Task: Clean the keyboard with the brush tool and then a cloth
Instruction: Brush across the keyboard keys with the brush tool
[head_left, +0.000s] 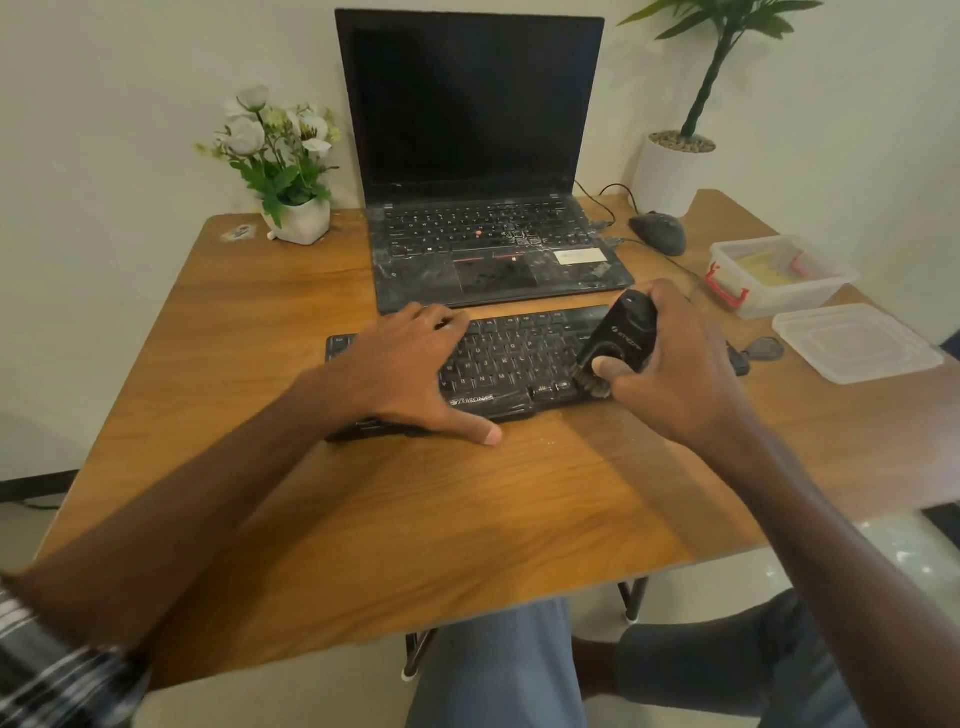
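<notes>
A black keyboard (511, 358) lies across the middle of the wooden table (363, 519), in front of the laptop. My left hand (410, 374) rests flat on its left half, fingers spread over the keys and thumb on the table at the front edge. My right hand (670, 364) grips a black brush tool (621, 338), tilted, with its brown bristles down on the keyboard's right end. A yellow cloth (766, 270) lies inside a clear box at the right.
A dusty open laptop (483, 171) stands behind the keyboard. A mouse (658, 232) and cables lie to its right. The clear box (779, 275) with red clips and its loose lid (857, 343) sit at the right edge. Potted flowers (280, 166) and a potted plant (675, 166) stand at the back.
</notes>
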